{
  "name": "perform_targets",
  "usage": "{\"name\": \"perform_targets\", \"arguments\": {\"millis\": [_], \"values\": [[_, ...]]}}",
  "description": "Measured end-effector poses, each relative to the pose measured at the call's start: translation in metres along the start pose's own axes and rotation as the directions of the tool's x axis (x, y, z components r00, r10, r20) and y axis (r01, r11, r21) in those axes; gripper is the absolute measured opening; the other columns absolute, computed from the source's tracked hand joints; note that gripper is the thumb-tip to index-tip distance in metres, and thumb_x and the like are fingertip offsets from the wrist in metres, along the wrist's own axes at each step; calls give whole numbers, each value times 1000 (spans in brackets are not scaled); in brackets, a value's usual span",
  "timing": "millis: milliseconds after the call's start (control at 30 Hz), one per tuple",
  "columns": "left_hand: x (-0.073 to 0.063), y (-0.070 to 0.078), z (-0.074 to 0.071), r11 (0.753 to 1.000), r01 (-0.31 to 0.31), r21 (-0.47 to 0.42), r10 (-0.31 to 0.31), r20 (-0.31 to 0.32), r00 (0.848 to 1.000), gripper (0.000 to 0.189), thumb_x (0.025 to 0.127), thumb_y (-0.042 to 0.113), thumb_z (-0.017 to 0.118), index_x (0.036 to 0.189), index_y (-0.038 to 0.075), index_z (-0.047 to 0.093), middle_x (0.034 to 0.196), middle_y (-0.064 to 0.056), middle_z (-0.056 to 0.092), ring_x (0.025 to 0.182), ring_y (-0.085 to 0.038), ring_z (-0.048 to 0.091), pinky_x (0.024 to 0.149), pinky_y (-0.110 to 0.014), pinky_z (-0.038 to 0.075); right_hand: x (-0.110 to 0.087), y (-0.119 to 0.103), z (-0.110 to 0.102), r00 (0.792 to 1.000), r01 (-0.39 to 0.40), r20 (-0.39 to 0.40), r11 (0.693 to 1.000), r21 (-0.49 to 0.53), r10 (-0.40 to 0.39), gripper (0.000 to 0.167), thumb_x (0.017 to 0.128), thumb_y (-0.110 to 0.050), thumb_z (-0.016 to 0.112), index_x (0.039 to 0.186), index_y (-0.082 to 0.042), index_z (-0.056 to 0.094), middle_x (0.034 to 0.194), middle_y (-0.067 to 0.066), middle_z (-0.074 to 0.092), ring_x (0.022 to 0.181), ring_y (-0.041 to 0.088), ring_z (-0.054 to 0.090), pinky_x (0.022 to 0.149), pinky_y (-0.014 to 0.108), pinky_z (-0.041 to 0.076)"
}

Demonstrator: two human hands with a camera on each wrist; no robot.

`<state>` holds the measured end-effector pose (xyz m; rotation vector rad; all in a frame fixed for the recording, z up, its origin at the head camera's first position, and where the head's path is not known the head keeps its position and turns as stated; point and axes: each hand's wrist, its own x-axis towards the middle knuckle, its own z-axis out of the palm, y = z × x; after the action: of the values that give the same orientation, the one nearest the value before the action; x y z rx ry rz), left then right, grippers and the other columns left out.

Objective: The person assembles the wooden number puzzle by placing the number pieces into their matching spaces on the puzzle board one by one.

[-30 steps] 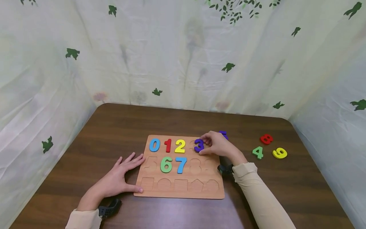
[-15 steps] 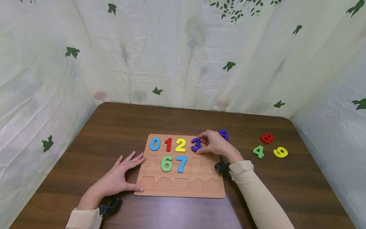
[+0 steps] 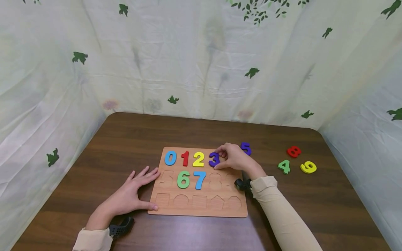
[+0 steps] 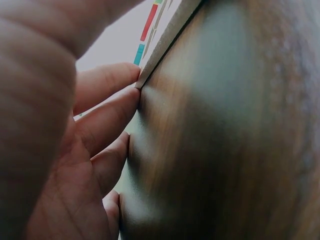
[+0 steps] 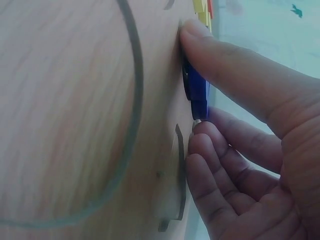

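A wooden number puzzle board [image 3: 201,209] lies on the table. My right hand [image 3: 233,157] pinches the purple number 3 [image 3: 214,159] between thumb and fingers at the board's top row, right of the yellow 2 [image 3: 198,159]. In the right wrist view the purple number 3 [image 5: 199,92] stands close against the board between the thumb and fingertips; whether it sits in its recess I cannot tell. My left hand [image 3: 125,198] rests with spread fingers at the board's left edge, its thumb on the lower left corner. In the left wrist view its fingertips touch the board edge [image 4: 167,45].
The blue 0 [image 3: 170,158], red 1 [image 3: 185,158], green 6 [image 3: 183,180] and blue 7 [image 3: 199,180] sit on the board. Right of it lie the purple 5 [image 3: 246,148], partly behind my right hand, green 4 [image 3: 284,166], red 8 [image 3: 293,151] and yellow 9 [image 3: 308,167].
My right hand has shifted slightly left with the purple number 3, bringing it nearer the yellow 2. More of the purple 5 shows now. The left hand has stayed in place.
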<state>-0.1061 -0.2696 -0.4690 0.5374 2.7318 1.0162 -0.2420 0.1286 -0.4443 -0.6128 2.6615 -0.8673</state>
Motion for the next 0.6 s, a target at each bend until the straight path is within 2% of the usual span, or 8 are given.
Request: {"name": "perform_targets", "arguments": {"millis": [600], "values": [[-1,2,0,1000,10,-1,-10,1,1000,109,71,60,96,162,21,51,172,-10,43,164,-50,20,127,-79,4,0,1,0,1000,1,13,1000,10,-1,62,82,-33,96,132,-5,72,110,6,67,98,19,60,89,33,56]]}}
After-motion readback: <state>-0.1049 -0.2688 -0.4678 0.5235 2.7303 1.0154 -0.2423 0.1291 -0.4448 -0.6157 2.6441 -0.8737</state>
